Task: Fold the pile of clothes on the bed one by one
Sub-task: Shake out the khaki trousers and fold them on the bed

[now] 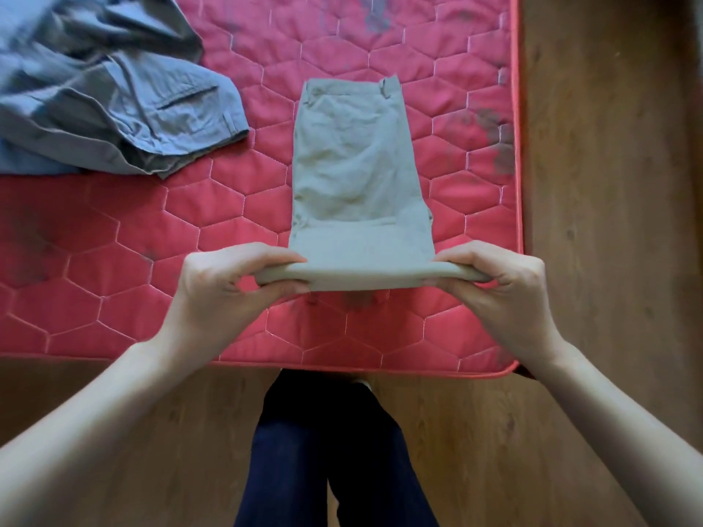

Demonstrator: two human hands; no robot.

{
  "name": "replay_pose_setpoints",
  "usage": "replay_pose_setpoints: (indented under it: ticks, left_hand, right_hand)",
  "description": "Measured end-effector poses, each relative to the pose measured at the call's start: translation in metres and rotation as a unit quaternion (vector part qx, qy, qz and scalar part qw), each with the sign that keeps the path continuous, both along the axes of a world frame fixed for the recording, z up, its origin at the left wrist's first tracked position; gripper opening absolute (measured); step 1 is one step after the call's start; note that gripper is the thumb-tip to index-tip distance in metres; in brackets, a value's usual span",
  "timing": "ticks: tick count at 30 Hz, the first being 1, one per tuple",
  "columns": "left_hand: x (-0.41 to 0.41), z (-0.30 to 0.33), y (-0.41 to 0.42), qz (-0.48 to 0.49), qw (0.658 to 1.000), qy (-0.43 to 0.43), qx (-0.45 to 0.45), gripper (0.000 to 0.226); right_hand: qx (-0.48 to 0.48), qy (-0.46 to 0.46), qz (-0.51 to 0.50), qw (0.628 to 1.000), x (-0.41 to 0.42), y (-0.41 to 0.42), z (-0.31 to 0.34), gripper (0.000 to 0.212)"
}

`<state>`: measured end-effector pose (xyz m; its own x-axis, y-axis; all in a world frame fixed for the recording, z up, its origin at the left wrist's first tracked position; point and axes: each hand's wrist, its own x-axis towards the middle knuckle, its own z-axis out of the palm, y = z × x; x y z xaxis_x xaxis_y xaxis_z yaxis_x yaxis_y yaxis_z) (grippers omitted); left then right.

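Trousers on seemingly stained red mattress

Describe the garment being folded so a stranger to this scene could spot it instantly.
On the red quilted mattress, look near its right edge: the beige trousers lie in a narrow folded strip, waistband farthest away. The left hand and right hand grip the near fold. The crumpled grey trousers at upper left are unfolded.

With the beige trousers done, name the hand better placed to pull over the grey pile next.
Left. The grey pile lies on the left side of the mattress, nearer the left hand. The right hand would have to cross over the beige trousers, whose near fold both hands grip.
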<state>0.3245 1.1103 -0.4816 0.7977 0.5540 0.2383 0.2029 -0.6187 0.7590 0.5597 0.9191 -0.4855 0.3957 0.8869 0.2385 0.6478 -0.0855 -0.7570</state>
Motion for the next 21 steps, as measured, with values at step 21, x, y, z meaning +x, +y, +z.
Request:
replay_pose_setpoints:
  ticks: [21]
  left_hand:
    - [0.22, -0.137, 0.258, 0.131, 0.963, 0.065, -0.227, 0.017]
  right_hand:
    - [-0.126, 0.189, -0.184, 0.956, 0.19, 0.284, -0.115, 0.016]
